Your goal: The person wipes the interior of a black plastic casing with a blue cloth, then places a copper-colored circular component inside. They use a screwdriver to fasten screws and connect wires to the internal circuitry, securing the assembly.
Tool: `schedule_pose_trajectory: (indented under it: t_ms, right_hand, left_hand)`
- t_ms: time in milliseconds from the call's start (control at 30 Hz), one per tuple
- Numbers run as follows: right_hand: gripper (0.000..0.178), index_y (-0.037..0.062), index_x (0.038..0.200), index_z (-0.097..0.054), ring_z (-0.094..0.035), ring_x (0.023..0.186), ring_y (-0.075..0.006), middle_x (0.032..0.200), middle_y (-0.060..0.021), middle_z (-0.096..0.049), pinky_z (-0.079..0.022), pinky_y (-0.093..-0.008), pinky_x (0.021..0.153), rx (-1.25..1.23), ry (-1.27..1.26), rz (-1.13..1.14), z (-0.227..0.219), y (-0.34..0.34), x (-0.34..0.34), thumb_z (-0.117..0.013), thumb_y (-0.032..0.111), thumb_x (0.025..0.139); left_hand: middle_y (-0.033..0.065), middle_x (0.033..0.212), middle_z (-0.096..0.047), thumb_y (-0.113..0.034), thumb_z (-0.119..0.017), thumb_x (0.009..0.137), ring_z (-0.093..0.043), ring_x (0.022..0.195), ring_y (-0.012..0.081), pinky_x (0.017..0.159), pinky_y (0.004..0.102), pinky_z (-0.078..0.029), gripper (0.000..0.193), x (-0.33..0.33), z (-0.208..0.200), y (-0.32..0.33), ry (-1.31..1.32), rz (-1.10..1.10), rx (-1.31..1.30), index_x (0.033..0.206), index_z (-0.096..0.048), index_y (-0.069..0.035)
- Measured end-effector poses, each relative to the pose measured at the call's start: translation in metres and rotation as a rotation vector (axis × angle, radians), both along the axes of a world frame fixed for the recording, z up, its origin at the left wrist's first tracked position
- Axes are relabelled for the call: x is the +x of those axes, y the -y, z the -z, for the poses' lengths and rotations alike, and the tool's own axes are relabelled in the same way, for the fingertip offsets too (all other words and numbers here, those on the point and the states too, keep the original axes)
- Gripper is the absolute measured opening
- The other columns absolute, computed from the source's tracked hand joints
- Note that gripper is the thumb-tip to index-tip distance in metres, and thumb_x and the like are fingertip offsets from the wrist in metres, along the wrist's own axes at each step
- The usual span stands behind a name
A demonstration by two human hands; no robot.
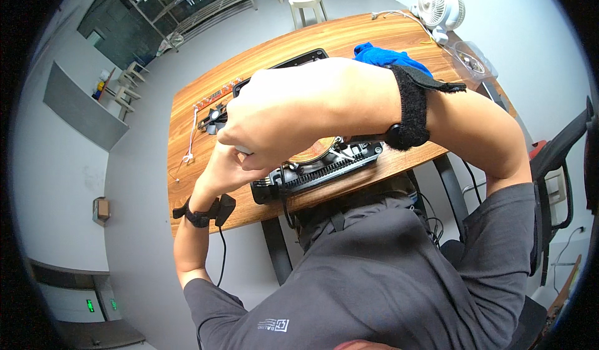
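Observation:
My right hand [272, 109] reaches across from the right with its fingers curled. Its back hides whatever the fingertips hold. Below and left of it, my left hand [232, 167] meets it; the left thumb side shows and looks closed in, with the other fingers covered. Both hands are over the left part of an opened black appliance housing [321, 178]. Inside that housing a round copper coil [316, 151] shows in part beneath my right forearm. Just left of the hands lies a small black fan [214, 120] with blades.
Behind my hands lies a black frame-like panel [315, 55], partly covered. An orange strip board [218, 94] with wires is at the left of the wooden table [349, 30]. Blue cloth [390, 56], a clear plastic box [472, 61] and a white fan [437, 3] stand at the far right.

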State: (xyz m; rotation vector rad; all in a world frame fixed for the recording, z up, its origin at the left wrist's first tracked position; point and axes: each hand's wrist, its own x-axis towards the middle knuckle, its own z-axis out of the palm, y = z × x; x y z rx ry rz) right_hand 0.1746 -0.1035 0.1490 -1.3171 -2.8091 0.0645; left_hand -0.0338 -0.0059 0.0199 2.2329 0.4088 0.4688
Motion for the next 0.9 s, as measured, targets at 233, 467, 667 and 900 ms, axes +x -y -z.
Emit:
schedule_pose_trajectory:
  t_ms: [233,467,667,900]
  right_hand:
    - [0.024,0.0063,0.094,-0.077,-0.074,0.082,-0.0314,0.084,-0.0162,-0.075,-0.058,-0.0406,0.075,-0.017,0.014,-0.037,0.000,-0.002,-0.002,-0.061,0.023,0.086]
    - [0.022,0.0069,0.095,-0.078,-0.073,0.082,-0.0328,0.086,-0.0179,-0.075,-0.058,-0.0418,0.075,0.052,-0.001,-0.019,-0.001,0.008,0.003,-0.065,0.021,0.083]
    - [0.024,0.0037,0.094,-0.078,-0.074,0.083,-0.0327,0.089,-0.0195,-0.075,-0.058,-0.0419,0.073,-0.042,-0.052,0.027,-0.009,0.015,0.000,-0.066,0.020,0.081]
    - [0.026,0.0017,0.094,-0.078,-0.074,0.086,-0.0323,0.090,-0.0193,-0.075,-0.059,-0.0420,0.073,-0.004,0.072,-0.049,-0.012,0.007,0.000,-0.068,0.019,0.077]
  left_hand:
    - [0.0085,0.103,-0.073,-0.012,-0.088,0.076,-0.069,0.100,0.0161,0.086,0.0336,-0.056,0.043,0.006,-0.004,0.007,-0.004,-0.015,-0.137,0.112,-0.069,0.000]
    - [0.0104,0.109,-0.075,-0.019,-0.091,0.077,-0.070,0.104,0.0185,0.092,0.0355,-0.055,0.050,0.007,-0.002,0.001,0.052,-0.037,-0.008,0.117,-0.069,0.000]
    - [0.0091,0.109,-0.071,-0.016,-0.091,0.072,-0.065,0.104,0.0161,0.090,0.0336,-0.054,0.057,0.008,0.001,-0.008,-0.116,-0.010,-0.050,0.120,-0.064,0.000]
    - [0.0090,0.113,-0.074,-0.011,-0.081,0.083,-0.069,0.107,0.0195,0.092,0.0342,-0.055,0.039,0.003,0.007,-0.004,-0.061,0.009,0.001,0.120,-0.069,-0.003]
